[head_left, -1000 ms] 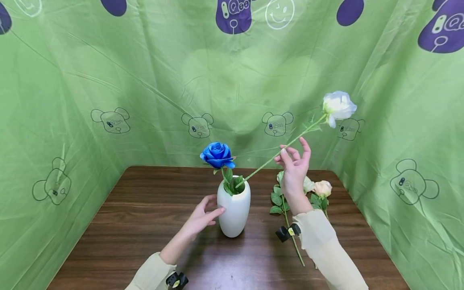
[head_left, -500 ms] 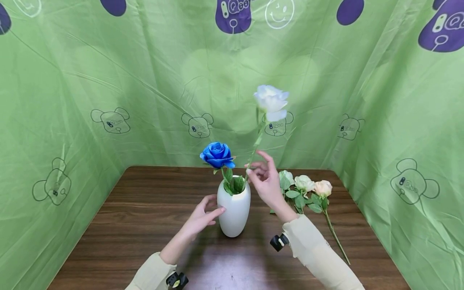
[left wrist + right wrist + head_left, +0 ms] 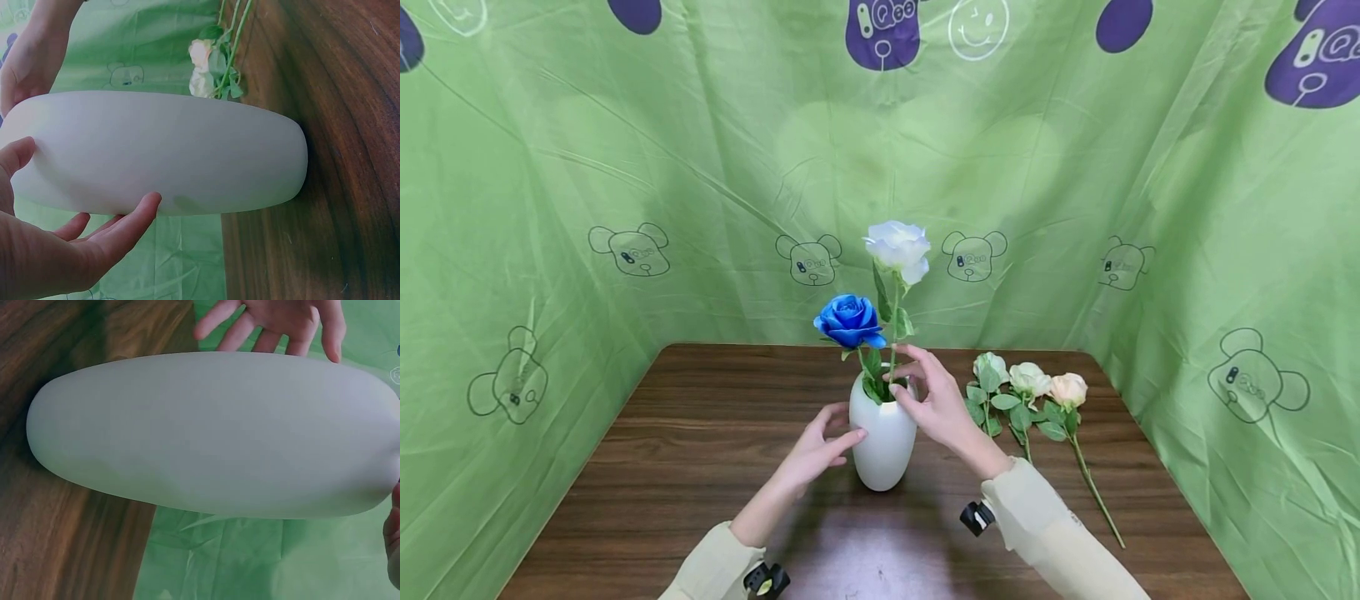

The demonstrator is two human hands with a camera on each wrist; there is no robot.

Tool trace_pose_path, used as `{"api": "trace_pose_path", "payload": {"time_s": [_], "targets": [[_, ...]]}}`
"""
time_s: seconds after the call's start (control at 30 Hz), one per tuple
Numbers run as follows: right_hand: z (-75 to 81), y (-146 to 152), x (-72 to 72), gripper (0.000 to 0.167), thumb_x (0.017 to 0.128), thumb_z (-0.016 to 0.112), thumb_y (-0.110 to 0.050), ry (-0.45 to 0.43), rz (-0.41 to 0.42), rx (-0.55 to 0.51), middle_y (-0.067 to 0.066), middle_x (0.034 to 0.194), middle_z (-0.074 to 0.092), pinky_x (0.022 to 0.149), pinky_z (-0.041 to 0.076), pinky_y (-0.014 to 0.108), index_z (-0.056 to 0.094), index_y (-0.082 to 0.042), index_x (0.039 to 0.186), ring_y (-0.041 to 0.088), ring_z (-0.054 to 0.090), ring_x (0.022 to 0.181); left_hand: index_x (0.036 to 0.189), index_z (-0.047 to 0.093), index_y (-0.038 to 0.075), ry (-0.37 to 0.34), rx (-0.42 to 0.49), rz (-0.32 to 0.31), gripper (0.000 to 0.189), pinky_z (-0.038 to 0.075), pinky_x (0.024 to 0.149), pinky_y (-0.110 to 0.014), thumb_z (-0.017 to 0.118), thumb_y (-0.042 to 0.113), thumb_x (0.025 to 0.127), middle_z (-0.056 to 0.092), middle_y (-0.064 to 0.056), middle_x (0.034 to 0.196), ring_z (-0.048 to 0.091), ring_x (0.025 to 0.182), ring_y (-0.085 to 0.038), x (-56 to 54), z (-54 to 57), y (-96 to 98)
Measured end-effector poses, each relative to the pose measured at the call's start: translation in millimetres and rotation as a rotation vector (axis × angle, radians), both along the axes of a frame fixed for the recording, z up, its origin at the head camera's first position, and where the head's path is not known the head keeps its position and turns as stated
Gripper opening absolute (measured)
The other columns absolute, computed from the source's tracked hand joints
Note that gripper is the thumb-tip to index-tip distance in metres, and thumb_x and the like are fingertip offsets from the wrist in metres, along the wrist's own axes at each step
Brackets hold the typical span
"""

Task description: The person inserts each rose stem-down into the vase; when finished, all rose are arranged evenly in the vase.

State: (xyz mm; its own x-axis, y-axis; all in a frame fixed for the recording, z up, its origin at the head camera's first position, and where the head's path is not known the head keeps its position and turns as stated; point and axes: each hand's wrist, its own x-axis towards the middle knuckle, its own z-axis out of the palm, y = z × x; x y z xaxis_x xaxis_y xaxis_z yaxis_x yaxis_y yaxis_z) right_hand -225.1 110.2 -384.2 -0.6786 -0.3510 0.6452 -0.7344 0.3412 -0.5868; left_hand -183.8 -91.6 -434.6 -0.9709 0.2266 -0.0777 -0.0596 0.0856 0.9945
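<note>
White and smooth, the vase [image 3: 882,450] stands upright on the brown wood-grain counter [image 3: 685,433], with a blue rose [image 3: 850,321] and a taller white flower [image 3: 898,248] rising from its mouth. The left hand [image 3: 812,446] is at the vase's left side, its fingers [image 3: 269,341] spread apart and nearly straight, their tips resting lightly against the wall rather than clenched on it; the right wrist view shows the palm clear of the surface. The right hand [image 3: 938,400] is at the vase's rim, thumb and fingers drawn close together, pinching the white flower's stem just above the opening. The index finger reaches up alongside that stem, and the white bloom sits above and a little to the right of the blue one. How deep either stem goes is hidden by the vase wall. To the right of the vase, apart from it, a pale green-white rose [image 3: 992,370], a cream rose [image 3: 1030,380] and a peach rose [image 3: 1067,389] lie side by side on the counter, their leaves overlapping. A green printed curtain [image 3: 722,200] surrounds the counter.
</note>
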Motion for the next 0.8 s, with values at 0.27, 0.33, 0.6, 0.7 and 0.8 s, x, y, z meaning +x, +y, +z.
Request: {"api": "trace_pose_path", "payload": {"time_s": [0.27,0.33,0.6,0.7,0.8], "targets": [[-0.5,0.2,3.1,0.038,0.079,0.063,-0.014,-0.020,-0.015,0.067,-0.005,0.098,0.062,0.055,0.039,0.031,0.053,-0.016,0.116,0.013,0.043,0.084,0.131,0.033,0.004,-0.015,0.009,-0.010,0.061,0.045,0.075,-0.046,0.063,0.027,0.083,0.039,-0.022,0.127,0.051,0.100,-0.032,-1.5,-1.5,-0.5],[-0.9,0.4,4.0,0.033,0.079,0.063,-0.015,-0.014,-0.021,0.059,-0.005,0.098,0.060,0.058,0.038,0.029,0.057,-0.015,0.112,0.013,0.043,0.085,0.131,0.033,0.004,-0.015,0.008,-0.008,0.061,0.046,0.075,-0.046,0.063,0.027,0.083,0.039,-0.022,0.126,0.051,0.100,-0.032,-1.8,-1.7,-0.5],[-1.0,9.8,4.6,0.022,0.081,0.062,-0.008,-0.025,-0.044,-0.055,-0.004,0.095,0.059,0.074,0.041,0.033,0.063,-0.013,0.102,0.014,0.048,0.091,0.129,0.035,0.004,-0.008,-0.011,0.005,0.062,0.045,0.075,-0.045,0.064,0.030,0.081,0.041,-0.020,0.125,0.052,0.098,-0.030,-0.9,-0.7,-0.4],[1.1,16.0,7.0,0.020,0.081,0.061,-0.004,-0.052,-0.070,-0.099,0.001,0.094,0.060,0.074,0.043,0.033,0.063,-0.008,0.100,0.016,0.049,0.090,0.129,0.036,0.005,-0.003,-0.010,0.008,0.062,0.045,0.076,-0.046,0.064,0.031,0.081,0.041,-0.020,0.125,0.052,0.098,-0.030,-0.3,-0.2,-0.2],[5.7,21.7,13.0,0.018,0.081,0.060,0.001,-0.091,-0.100,-0.130,0.008,0.093,0.060,0.071,0.044,0.035,0.062,-0.001,0.099,0.022,0.050,0.088,0.129,0.036,0.005,0.000,-0.009,0.009,0.062,0.045,0.076,-0.046,0.065,0.030,0.081,0.041,-0.020,0.125,0.053,0.098,-0.030,-0.4,-0.3,-0.2]]}}
